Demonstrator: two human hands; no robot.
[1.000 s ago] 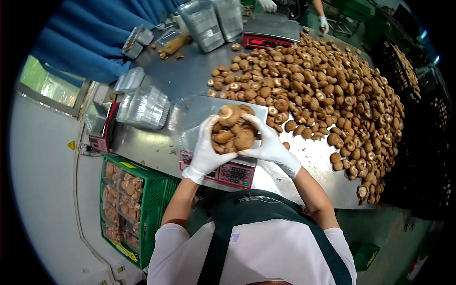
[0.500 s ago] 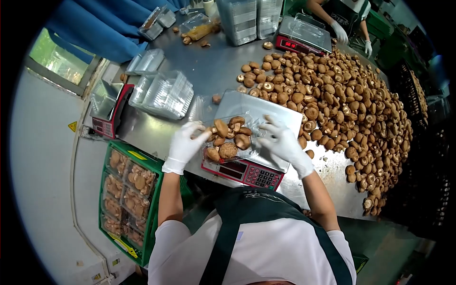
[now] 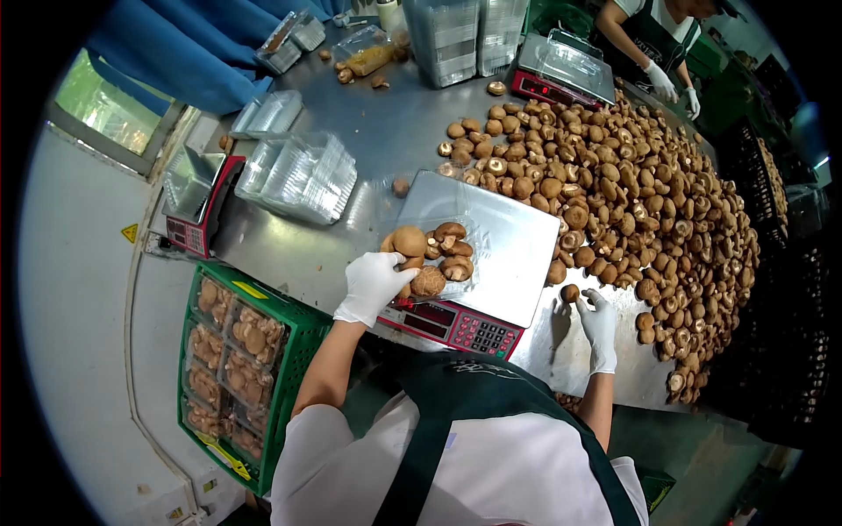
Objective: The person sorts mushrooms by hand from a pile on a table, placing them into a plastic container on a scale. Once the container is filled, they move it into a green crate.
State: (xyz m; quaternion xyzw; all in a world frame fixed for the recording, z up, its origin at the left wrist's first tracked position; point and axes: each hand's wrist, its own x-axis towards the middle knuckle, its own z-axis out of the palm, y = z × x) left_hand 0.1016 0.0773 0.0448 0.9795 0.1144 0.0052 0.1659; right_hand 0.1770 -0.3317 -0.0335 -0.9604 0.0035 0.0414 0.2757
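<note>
A clear plastic punnet (image 3: 474,279) of brown shiitake mushrooms (image 3: 428,281) rests on the platform of a red-and-silver digital scale (image 3: 517,254). My left hand (image 3: 379,285), in a white glove, is at the punnet's near-left corner, its thumb and fingers closed around a mushroom among the others. Right of the scale, a single mushroom (image 3: 570,293) lies on the metal table. My gloved right hand (image 3: 598,329) is beside it, thumb and forefinger parted, tips right at its edge.
A large mushroom pile (image 3: 649,210) covers the table's right side. Empty clear punnets (image 3: 303,175) stand left, with taller stacks (image 3: 443,44) behind. A green crate (image 3: 285,359) holds filled packs. Across the table, near another scale (image 3: 561,74), are a co-worker's gloved hands (image 3: 660,81).
My right hand has left the punnet and moved right and nearer to me, to the single mushroom. My left hand has shifted right, onto the mushrooms in the punnet.
</note>
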